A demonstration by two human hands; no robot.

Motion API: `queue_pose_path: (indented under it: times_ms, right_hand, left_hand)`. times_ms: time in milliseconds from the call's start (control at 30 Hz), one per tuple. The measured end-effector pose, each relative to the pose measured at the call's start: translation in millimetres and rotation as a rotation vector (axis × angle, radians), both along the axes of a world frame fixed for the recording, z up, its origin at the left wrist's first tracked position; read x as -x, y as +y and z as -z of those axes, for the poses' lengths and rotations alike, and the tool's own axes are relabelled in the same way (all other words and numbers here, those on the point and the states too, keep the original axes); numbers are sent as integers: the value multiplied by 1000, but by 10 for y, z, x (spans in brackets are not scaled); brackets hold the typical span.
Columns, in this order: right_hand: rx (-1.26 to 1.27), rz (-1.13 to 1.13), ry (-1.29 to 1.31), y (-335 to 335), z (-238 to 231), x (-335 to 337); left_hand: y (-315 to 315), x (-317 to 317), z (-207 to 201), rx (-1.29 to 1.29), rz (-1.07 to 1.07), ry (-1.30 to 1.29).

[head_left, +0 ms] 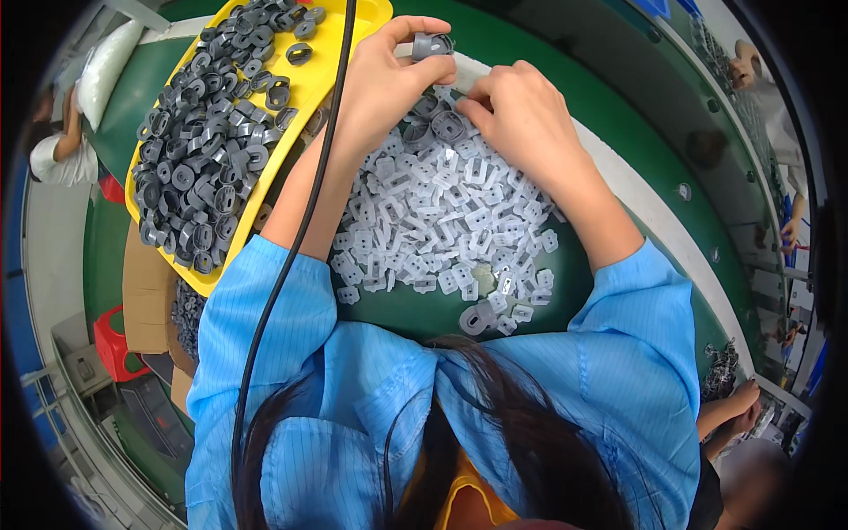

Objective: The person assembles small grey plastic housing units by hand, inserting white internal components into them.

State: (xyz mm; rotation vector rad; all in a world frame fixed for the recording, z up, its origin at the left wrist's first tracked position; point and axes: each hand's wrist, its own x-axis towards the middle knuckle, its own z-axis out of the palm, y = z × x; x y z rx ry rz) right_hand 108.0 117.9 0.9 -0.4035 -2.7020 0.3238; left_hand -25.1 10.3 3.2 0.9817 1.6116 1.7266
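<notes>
My left hand (384,79) pinches a dark grey hollow plastic cap (430,46) between thumb and fingers, at the far side of the green table. Just right of it, my right hand (528,115) has its fingers curled together; whatever is in them, if anything, is hidden. Below the hands lie a few grey caps (449,126), close to my right thumb. A wide heap of small translucent white plastic pieces (442,212) spreads between my forearms. One lighter grey round part (477,318) lies at the heap's near edge.
On the left, a yellow tray (311,87) holds many grey caps (199,159). A black cable (291,238) hangs across my left arm. Beside me stand a cardboard box (148,283) and a red stool (110,344). Other people's arms (733,411) show at right, and another person (66,159) at far left.
</notes>
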Motion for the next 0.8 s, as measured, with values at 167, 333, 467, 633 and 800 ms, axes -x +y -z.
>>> queue_pose_path:
  times_ms: [167,333,467,633,800]
  right_hand:
    - [941,-14,-55,322,-135,-13]
    - [922,-110,288,306,-132,7]
    - [642,-46,404,250,-95,31]
    - [692,-35,415,194,-131,6]
    - [564,-26,424,213,-138,4]
  left_hand:
    - [29,-4,51,31,-20,119]
    - [50,-105,26,-25,121,-9]
    - [30,-166,-49,-68,169,-86]
    - [32,-167,-31,-91,153,-108]
    - [44,-185,-23,-80,156,-65]
